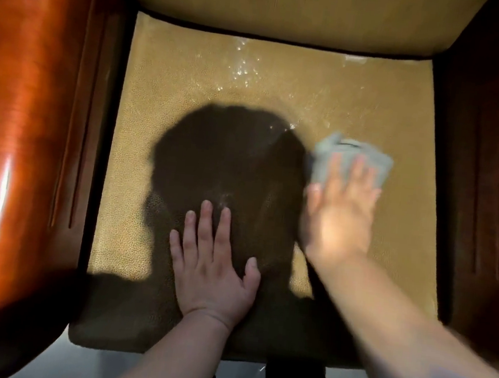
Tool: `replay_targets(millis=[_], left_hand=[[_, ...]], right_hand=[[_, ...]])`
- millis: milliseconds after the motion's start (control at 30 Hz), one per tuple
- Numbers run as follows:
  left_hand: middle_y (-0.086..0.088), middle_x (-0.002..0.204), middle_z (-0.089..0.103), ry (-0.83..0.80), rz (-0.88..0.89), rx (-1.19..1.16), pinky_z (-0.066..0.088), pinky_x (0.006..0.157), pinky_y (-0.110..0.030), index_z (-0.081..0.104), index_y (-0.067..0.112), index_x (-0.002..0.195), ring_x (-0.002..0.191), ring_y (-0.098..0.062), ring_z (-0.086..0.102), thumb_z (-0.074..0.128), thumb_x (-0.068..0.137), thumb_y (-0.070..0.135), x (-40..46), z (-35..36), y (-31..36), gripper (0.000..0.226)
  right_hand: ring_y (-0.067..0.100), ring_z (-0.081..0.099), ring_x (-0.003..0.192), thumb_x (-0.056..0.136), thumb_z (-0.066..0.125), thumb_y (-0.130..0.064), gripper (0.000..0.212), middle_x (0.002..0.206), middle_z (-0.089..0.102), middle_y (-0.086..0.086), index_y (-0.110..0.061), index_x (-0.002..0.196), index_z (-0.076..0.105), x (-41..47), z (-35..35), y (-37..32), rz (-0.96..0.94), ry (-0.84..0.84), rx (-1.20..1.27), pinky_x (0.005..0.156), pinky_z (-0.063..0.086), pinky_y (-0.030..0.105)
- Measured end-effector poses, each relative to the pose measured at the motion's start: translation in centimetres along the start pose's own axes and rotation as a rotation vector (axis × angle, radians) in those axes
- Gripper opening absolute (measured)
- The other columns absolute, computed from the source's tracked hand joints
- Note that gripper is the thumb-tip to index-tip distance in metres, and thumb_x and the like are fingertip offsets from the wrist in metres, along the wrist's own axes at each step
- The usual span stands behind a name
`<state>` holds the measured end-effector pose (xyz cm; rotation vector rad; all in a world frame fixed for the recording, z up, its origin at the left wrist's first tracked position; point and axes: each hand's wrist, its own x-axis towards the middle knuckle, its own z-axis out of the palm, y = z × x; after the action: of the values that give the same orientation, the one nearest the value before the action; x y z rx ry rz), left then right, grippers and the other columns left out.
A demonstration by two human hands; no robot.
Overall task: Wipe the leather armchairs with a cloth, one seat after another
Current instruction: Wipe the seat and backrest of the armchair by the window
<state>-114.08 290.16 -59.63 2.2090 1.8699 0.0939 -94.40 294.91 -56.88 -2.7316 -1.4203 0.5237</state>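
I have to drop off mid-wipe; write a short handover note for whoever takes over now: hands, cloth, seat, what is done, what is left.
Left hand: flat on the front of the seat cushion, fingers straight, holding nothing.
Right hand: pressing the grey cloth on the right side of the seat; blurred.
Done: wet streaks glisten at the back middle and right of the seat.
Left: the seat's left side shows no wet sheen; the glossy wooden armrests look untouched, and the other chairs are out of view.
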Motion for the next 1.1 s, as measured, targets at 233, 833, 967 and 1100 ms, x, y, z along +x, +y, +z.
replay_targets(millis=[233,833,967,1100], left_hand=[[-0.002,0.176,0.007,-0.079,-0.010,-0.089,0.004,0.129,-0.058,0.020,0.023,0.165,0.163,-0.028,0.000,0.046,0.084,0.056,0.0,-0.8,0.1,0.091],[-0.009,0.173,0.023,0.045,-0.037,0.011,0.007,0.130,-0.056,0.038,0.028,0.161,0.159,-0.033,0.017,0.045,0.088,0.051,12.2,-0.4,9.2,0.077],[-0.012,0.170,0.030,0.069,-0.047,0.001,0.010,0.129,-0.056,0.043,0.024,0.158,0.158,-0.036,0.022,0.043,0.084,0.050,12.2,-0.1,9.3,0.078],[-0.013,0.169,0.032,0.110,-0.035,0.002,0.012,0.129,-0.057,0.046,0.024,0.156,0.156,-0.038,0.025,0.046,0.085,0.048,12.1,0.4,9.1,0.075]], right_hand=[[0.035,0.012,0.158,0.104,0.029,-0.047,0.064,0.173,0.014,0.003,-0.028,0.165,0.019,2.1,-1.8,5.4,-0.430,-0.060,-0.113,0.128,0.014,0.052],[0.035,0.030,0.151,0.104,0.035,-0.045,0.067,0.165,0.027,0.015,-0.018,0.163,0.019,10.7,-4.0,9.9,0.215,0.080,0.240,0.123,0.026,0.049],[0.038,0.017,0.157,0.105,0.025,-0.046,0.066,0.171,0.014,0.017,-0.018,0.164,0.018,8.4,-3.8,5.4,-0.142,-0.006,0.100,0.128,0.013,0.051],[0.031,0.011,0.159,0.102,0.022,-0.052,0.069,0.173,0.012,0.009,-0.021,0.164,0.023,8.6,-3.2,5.4,-0.690,-0.135,-0.131,0.127,0.002,0.048]])
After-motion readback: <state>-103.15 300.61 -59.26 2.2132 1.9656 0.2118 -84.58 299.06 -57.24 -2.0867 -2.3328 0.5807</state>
